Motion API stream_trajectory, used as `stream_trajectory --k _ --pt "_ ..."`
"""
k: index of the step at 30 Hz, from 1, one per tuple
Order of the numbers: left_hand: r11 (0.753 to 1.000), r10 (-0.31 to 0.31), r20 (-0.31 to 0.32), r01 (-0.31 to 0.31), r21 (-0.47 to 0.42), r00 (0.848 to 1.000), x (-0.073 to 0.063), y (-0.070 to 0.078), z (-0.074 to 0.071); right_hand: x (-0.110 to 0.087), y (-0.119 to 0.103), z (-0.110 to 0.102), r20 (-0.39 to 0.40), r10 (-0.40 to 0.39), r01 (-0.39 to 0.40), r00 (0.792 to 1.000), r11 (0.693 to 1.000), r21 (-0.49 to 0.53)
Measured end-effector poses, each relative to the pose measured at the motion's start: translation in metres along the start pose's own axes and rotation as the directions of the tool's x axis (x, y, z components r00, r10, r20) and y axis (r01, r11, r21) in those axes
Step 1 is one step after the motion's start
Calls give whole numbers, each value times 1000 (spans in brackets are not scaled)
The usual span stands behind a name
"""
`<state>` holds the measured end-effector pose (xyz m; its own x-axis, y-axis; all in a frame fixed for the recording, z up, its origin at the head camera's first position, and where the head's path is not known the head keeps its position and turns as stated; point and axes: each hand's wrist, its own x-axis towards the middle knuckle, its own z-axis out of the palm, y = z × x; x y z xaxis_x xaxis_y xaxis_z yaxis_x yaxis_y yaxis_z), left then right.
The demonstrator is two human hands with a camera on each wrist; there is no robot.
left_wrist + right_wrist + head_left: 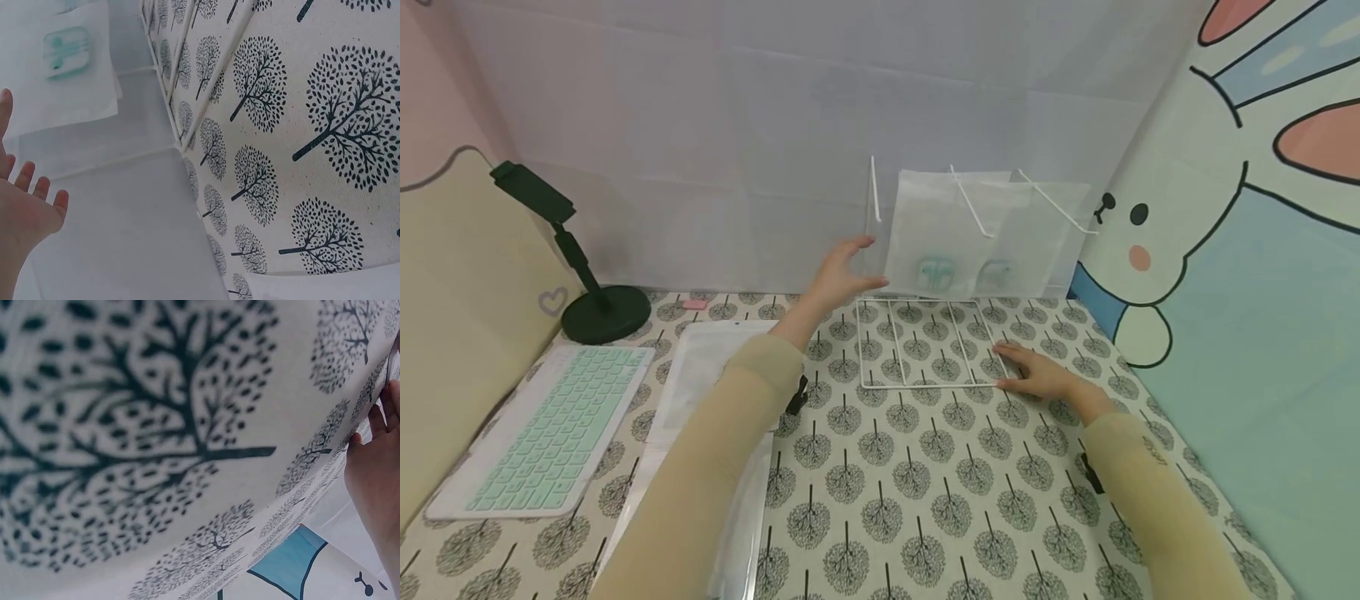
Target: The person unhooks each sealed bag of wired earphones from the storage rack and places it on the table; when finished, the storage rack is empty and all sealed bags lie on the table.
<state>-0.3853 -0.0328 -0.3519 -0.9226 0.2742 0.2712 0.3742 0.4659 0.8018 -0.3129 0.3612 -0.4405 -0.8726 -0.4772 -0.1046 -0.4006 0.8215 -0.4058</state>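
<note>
A white wire rack (925,387) stands on the patterned tablecloth against the back curtain, its slanted arms sticking up. Between those arms lean translucent white bags (958,217), and green-and-white earphone cases (936,273) show through them. My left hand (838,275) is raised at the rack's left side, thumb and fingers spread around nothing. In the left wrist view, that hand (31,212) is apart from the bag (75,94). Low at the rack's right front corner, my right hand (1037,373) has its fingertips at the base wire; the right wrist view mostly hides the contact.
On the left lie a mint-green keyboard (561,425) and a stack of clear plastic bags (700,375), partly under my left forearm. A dark green stand (606,312) rises behind the keyboard, with a small pink item (695,305) near it. A rabbit-print curtain (1247,333) borders the right side.
</note>
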Motion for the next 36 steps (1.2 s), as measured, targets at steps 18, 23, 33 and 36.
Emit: stream_trajectory --k 18,23,33,36 --pt "998 -12 116 20 -65 993 5 6 20 1 1 2 4 -21 21 1000 999 28" --pt "997 -4 127 13 -70 992 3 5 22 2 -2 1 7 -24 24 1000 999 30" --pt "996 -13 73 19 -89 997 -5 5 17 3 -2 1 2 -58 58 998 998 9" --pt "995 16 51 -11 -98 999 -8 7 14 3 -3 1 -3 -71 71 997 997 1"
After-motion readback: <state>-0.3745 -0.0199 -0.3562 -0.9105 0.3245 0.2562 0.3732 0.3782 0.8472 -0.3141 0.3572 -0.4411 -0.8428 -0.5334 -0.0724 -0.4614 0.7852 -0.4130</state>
